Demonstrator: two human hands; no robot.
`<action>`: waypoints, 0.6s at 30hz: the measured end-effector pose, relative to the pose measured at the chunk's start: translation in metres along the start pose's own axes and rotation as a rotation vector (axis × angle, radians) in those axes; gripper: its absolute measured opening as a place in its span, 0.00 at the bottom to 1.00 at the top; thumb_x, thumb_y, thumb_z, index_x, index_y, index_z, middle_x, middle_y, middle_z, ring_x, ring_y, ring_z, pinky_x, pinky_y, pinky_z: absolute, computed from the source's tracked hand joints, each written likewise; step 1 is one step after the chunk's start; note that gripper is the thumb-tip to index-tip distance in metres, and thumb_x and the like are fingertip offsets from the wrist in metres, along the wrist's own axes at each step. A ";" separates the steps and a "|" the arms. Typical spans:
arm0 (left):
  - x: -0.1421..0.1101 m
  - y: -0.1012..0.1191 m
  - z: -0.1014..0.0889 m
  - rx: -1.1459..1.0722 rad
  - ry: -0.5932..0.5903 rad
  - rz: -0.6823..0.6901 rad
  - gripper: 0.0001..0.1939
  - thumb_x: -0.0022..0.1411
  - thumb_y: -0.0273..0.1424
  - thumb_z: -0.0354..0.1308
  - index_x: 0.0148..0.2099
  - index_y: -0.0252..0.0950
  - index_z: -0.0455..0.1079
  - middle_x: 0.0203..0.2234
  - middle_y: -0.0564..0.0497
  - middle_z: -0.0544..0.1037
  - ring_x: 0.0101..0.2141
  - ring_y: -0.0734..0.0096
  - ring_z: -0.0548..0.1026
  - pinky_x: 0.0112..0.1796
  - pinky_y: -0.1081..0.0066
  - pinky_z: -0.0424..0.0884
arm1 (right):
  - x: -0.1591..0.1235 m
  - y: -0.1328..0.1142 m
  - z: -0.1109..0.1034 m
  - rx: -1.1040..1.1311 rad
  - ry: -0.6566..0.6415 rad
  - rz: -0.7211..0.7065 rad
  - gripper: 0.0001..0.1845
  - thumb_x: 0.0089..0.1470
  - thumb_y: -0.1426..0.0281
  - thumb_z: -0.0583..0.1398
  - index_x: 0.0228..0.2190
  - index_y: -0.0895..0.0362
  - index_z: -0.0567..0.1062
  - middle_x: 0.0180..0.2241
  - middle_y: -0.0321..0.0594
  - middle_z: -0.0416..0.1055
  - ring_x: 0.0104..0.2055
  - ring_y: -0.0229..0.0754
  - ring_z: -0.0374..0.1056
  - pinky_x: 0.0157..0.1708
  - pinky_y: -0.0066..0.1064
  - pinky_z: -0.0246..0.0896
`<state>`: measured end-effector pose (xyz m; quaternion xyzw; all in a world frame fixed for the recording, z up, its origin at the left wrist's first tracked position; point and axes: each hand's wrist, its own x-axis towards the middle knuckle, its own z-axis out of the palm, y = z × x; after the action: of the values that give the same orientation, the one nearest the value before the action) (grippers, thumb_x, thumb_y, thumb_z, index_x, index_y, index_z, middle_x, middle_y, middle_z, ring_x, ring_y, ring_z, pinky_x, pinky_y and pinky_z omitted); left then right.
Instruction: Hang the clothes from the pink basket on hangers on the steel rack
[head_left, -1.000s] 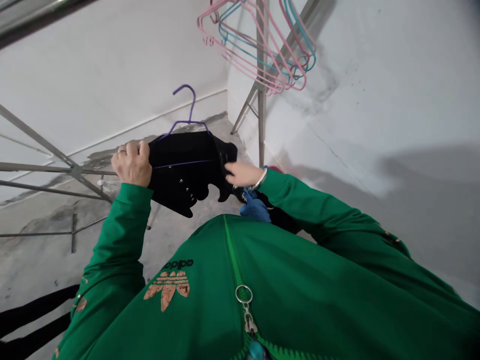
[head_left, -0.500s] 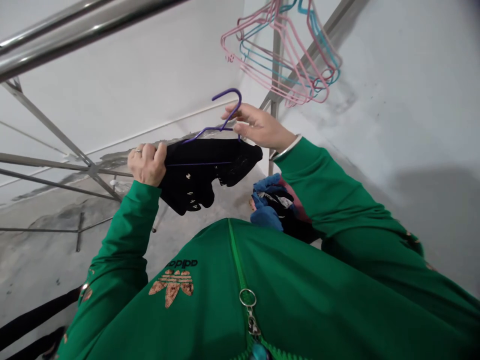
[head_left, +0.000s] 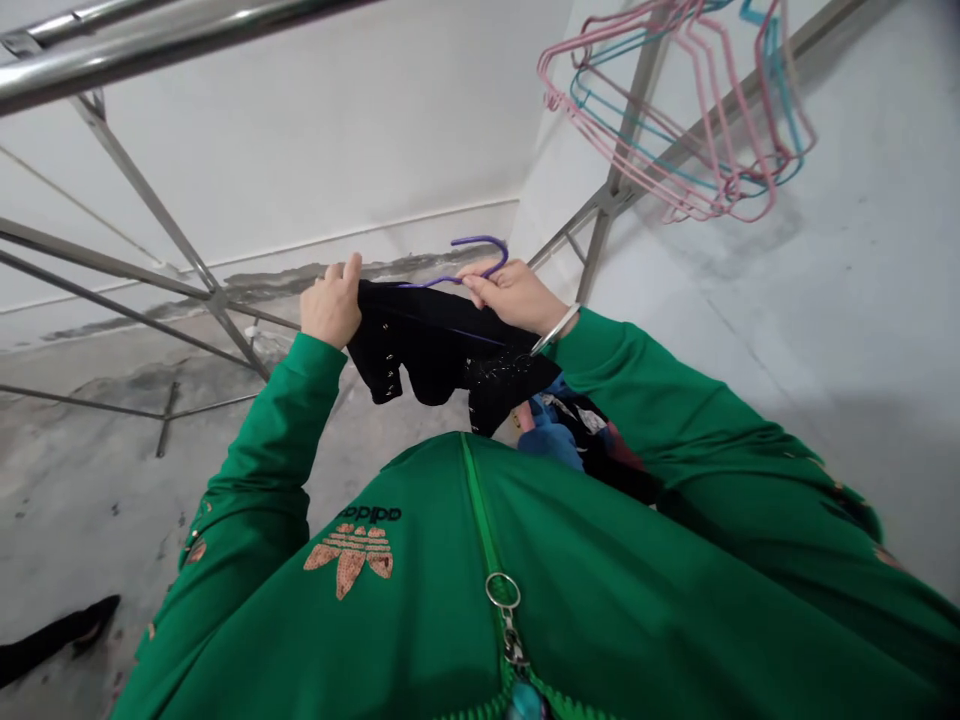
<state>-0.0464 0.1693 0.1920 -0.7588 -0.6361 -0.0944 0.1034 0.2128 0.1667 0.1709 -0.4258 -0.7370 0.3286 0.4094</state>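
Purple hanger, bearing one black garment; both lie before a green zip jacket. Right hand: pinches hanger's neck. Left hand: grips garment's left end.

We are holding our left arm and right arm out before our torso, bending both elbows. Our left hand is gripping with curled fingers, its back facing us. Our right hand is pinching between thumb and fingers, fingertips pointing leftward.
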 end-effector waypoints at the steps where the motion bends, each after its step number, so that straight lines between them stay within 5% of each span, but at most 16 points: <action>1: -0.004 0.001 0.002 -0.006 -0.021 -0.025 0.30 0.59 0.25 0.46 0.64 0.35 0.56 0.43 0.36 0.73 0.45 0.50 0.74 0.43 0.58 0.68 | 0.001 0.000 0.006 -0.013 0.002 -0.002 0.21 0.58 0.54 0.56 0.23 0.57 0.73 0.21 0.37 0.68 0.29 0.39 0.66 0.34 0.33 0.65; 7: -0.029 -0.017 0.007 -0.265 -0.373 0.259 0.34 0.60 0.32 0.51 0.67 0.31 0.50 0.34 0.44 0.77 0.35 0.60 0.76 0.39 0.65 0.71 | -0.003 0.004 0.015 0.065 0.030 0.013 0.20 0.57 0.57 0.55 0.22 0.58 0.71 0.23 0.37 0.68 0.29 0.37 0.66 0.34 0.33 0.63; 12: -0.014 -0.047 -0.002 -0.289 0.023 0.214 0.30 0.61 0.40 0.53 0.63 0.37 0.59 0.51 0.40 0.72 0.52 0.55 0.69 0.52 0.59 0.65 | -0.007 -0.006 0.005 0.085 -0.061 0.031 0.19 0.55 0.56 0.57 0.24 0.58 0.72 0.19 0.35 0.66 0.25 0.36 0.63 0.32 0.32 0.62; 14: -0.003 -0.046 0.002 -0.323 -0.046 0.327 0.27 0.60 0.42 0.55 0.60 0.37 0.64 0.51 0.42 0.72 0.54 0.55 0.67 0.53 0.59 0.63 | -0.005 -0.018 0.006 0.048 -0.102 0.011 0.20 0.56 0.55 0.58 0.23 0.57 0.72 0.18 0.34 0.65 0.24 0.36 0.62 0.31 0.32 0.61; 18: 0.005 -0.031 0.018 -0.354 -0.209 0.440 0.18 0.65 0.41 0.48 0.45 0.35 0.73 0.38 0.45 0.77 0.42 0.62 0.74 0.43 0.67 0.67 | 0.002 -0.044 0.000 -0.064 -0.138 -0.086 0.25 0.58 0.53 0.55 0.18 0.57 0.69 0.22 0.39 0.71 0.26 0.36 0.64 0.34 0.34 0.63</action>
<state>-0.0755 0.1845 0.1776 -0.8902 -0.4373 -0.1006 -0.0784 0.1961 0.1497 0.2081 -0.3830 -0.7912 0.3157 0.3574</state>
